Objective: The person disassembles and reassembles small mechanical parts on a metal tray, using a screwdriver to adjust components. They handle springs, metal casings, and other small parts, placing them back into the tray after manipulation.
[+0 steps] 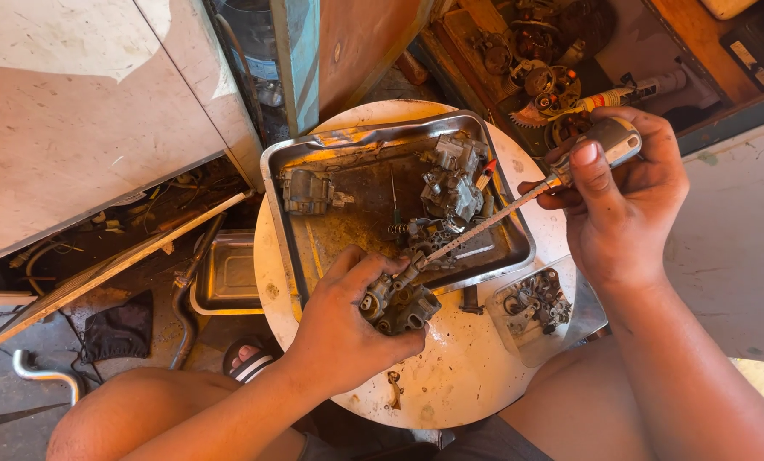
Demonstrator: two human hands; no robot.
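The left hand (348, 329) holds tight the grey metal carburettor body (399, 303) over the round white desk (458, 376), while the right hand (621, 201) pinches the long thin screwdriver (493, 220), tip in it, other parts loose in the steel tray (275, 183).

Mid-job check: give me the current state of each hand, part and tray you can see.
left hand: gripping carburetor body
carburetor body: held over the round table
right hand: holding screwdriver
screwdriver: tip at carburetor body
metal tray: on round table, holding parts
second tray: lower down, beside the table
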